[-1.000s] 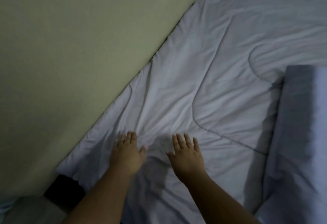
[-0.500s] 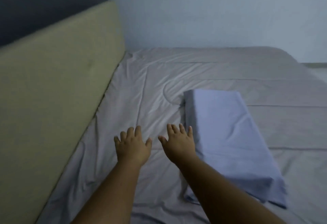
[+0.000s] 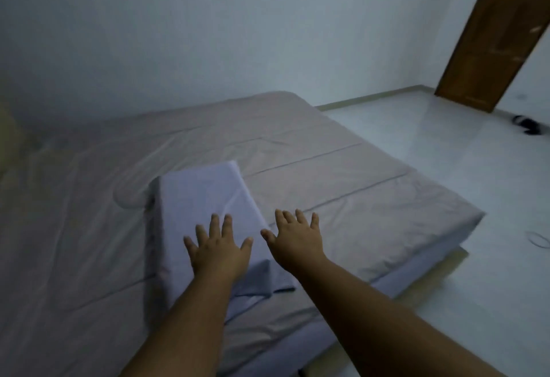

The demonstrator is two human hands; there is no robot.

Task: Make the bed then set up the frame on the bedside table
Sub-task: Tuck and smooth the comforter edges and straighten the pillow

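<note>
Counted in view: there was 1 bed (image 3: pixel 342 186), w/ 1 folded blue sheet (image 3: pixel 202 195) on it. Grips were 2: left grip (image 3: pixel 218 247) & right grip (image 3: pixel 297 241). There was 1 wooden door (image 3: pixel 500 34). The floor (image 3: pixel 416 138) had 1 dark item (image 3: pixel 528 123), too blurred to ID, & 1 thin loop (image 3: pixel 538 239).

Left hand (image 3: pixel 218 250) and right hand (image 3: pixel 294 238) outstretched, fingers spread.

You've got 1 cam only, head-worn. It looks fwd & down across the bed (image 3: pixel 327 168) from the near side, w/ the frame rolled so the door (image 3: pixel 500 34) leans. Your left hand (image 3: pixel 218 250) & right hand (image 3: pixel 297 239) sit close, lower centre. The wall (image 3: pixel 208 34) & floor (image 3: pixel 446 153) are further off, top & right.
</note>
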